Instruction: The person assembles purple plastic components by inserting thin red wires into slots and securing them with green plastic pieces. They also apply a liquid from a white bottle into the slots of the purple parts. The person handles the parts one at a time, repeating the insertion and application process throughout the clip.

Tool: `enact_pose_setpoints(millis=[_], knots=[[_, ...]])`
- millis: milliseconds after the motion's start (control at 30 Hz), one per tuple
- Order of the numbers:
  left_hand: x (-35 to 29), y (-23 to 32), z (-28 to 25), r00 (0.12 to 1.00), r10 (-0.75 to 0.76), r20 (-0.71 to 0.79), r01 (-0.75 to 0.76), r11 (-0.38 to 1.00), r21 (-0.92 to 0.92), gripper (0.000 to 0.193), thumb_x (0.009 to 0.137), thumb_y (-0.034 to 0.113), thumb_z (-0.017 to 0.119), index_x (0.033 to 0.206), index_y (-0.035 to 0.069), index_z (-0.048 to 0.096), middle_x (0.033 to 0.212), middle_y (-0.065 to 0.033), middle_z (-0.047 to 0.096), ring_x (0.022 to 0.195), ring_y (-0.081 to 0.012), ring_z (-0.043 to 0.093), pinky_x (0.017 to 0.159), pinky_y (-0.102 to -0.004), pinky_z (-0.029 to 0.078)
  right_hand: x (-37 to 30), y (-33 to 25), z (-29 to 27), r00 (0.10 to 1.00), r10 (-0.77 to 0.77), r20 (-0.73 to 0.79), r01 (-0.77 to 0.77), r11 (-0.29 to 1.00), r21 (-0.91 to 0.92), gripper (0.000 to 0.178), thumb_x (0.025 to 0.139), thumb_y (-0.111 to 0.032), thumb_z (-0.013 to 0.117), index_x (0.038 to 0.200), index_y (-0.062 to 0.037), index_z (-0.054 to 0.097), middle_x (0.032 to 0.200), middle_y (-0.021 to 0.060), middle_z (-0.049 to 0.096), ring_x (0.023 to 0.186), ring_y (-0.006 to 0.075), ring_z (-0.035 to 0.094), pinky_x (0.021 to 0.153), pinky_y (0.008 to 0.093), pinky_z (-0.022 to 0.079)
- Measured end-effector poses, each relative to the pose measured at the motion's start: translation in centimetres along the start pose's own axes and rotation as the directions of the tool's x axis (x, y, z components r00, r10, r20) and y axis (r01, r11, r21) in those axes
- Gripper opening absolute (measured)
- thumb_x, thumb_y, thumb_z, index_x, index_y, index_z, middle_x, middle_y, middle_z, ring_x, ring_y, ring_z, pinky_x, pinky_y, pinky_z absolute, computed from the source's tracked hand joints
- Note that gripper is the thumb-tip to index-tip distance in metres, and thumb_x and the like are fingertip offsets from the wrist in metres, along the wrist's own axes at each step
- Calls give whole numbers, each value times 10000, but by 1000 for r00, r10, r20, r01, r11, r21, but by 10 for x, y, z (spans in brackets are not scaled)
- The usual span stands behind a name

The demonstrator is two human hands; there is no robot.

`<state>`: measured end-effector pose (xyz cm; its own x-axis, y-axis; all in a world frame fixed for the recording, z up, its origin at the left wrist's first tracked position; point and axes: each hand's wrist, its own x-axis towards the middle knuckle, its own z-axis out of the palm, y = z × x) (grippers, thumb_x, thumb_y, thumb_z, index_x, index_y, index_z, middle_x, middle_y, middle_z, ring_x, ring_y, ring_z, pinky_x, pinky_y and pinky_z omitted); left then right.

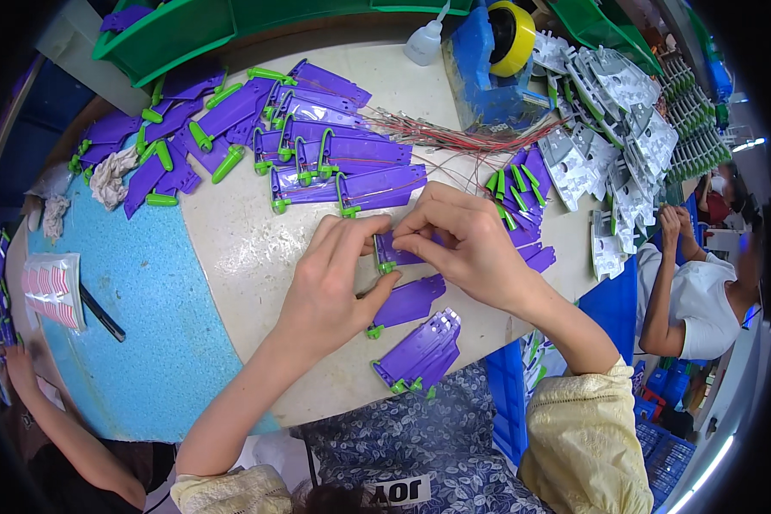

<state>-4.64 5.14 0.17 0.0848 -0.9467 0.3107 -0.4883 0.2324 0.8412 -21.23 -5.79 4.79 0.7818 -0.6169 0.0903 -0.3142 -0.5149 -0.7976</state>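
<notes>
A purple plastic part (395,255) with a green end piece lies on the table between my hands. My left hand (334,278) grips its green-ended side between thumb and fingers. Thumb and fingertips of my right hand (467,244) are pinched together over the part's top; whatever they hold is too small to make out. Just nearer lie another purple part (409,301) and a small stack of purple parts (421,349). Beyond my hands, several purple parts (377,156) with green hooked ends and thin wires sit in a row.
A bundle of thin red and pale wires (463,134) runs right. White plastic parts (625,111) are piled at the right. A blue tape dispenser (480,77), a squeeze bottle (423,43) and green bins (176,38) stand at the back. Other people work at both sides.
</notes>
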Motion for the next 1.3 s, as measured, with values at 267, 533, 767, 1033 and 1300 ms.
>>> enact_pose_setpoints(millis=[267, 533, 767, 1033, 1300], knots=[[2, 0, 1, 999, 45, -4, -45, 998, 53, 508, 701, -31, 816, 1173, -12, 630, 1093, -154, 655, 937, -285, 645, 766, -349, 579, -5, -3, -3, 1000, 13, 13, -12, 997, -82, 72, 791, 4, 739, 824, 23, 678, 809, 128, 614, 684, 294, 653, 616, 394, 510], [2, 0, 1, 1000, -3, 8, 4, 999, -51, 542, 684, -30, 830, 1174, -33, 596, 1043, -169, 647, 943, -320, 639, 784, -385, 557, 5, 6, 6, 996, 9, 86, -1, 996, -84, 68, 777, 31, 749, 833, 21, 711, 771, 86, 616, 658, 198, 589, 582, 334, 462], [1, 0, 1, 999, -31, -9, 31, 998, -60, 516, 700, -23, 836, 1162, -32, 607, 1016, -171, 652, 903, -288, 664, 762, -366, 580, -14, -2, 5, 990, 118, 71, -123, 990, 64, 142, 771, -26, 737, 904, 12, 772, 749, 136, 617, 616, 277, 617, 563, 384, 490], [-1, -2, 4, 999, -24, -28, 23, 999, -27, 526, 684, -2, 853, 1155, -4, 618, 970, -139, 619, 874, -281, 647, 712, -376, 555, -1, -1, 0, 982, -126, 138, 142, 983, -117, 92, 738, 2, 692, 804, -6, 755, 759, 111, 586, 660, 289, 586, 589, 406, 469], [7, 7, 7, 998, 55, -27, -48, 978, 204, 313, 665, 131, 896, 827, 10, 659, 880, -80, 581, 807, -211, 595, 664, -344, 518, 1, 8, -6, 968, 220, -120, -235, 963, -129, 99, 738, -34, 802, 792, 16, 737, 704, 65, 568, 645, 155, 518, 590, 326, 407]])
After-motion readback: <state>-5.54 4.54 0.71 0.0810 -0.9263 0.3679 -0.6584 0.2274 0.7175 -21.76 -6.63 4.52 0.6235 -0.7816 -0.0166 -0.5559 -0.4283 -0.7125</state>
